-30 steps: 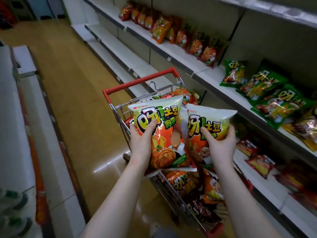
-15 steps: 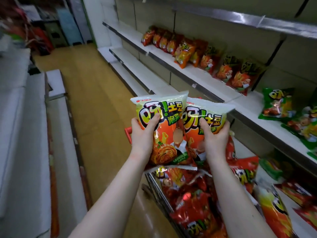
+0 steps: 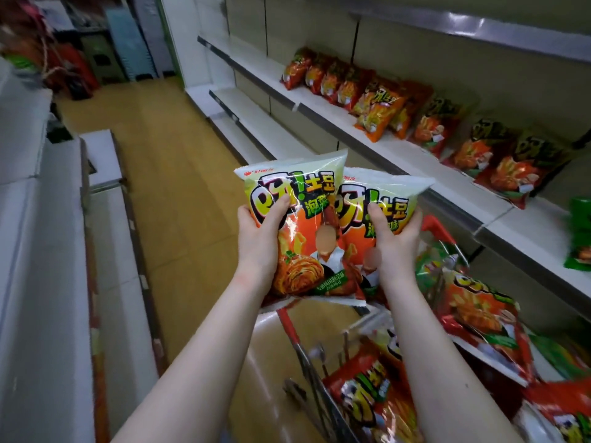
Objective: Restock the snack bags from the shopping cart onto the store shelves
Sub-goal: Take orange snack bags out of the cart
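Left bag [image 3: 300,238] and right bag [image 3: 391,190] upright above my cart [image 3: 289,327]
The 2 overlap, left in front; both orange with pale green tops.

Left snack bag [image 3: 307,238] — "呀!土豆" in large letters, "泡菜" below, right snack bag [image 3: 396,190] — the same "呀!土豆"

Held bags [image 3: 297,219] are glossy, crinkled plastic film. Cart [image 3: 307,362] is shiny metal wire with a red plastic handle. Shelves [image 3: 447,183] look matt white, grey-edged. Floor [image 3: 179,174] is smooth, wood-look.
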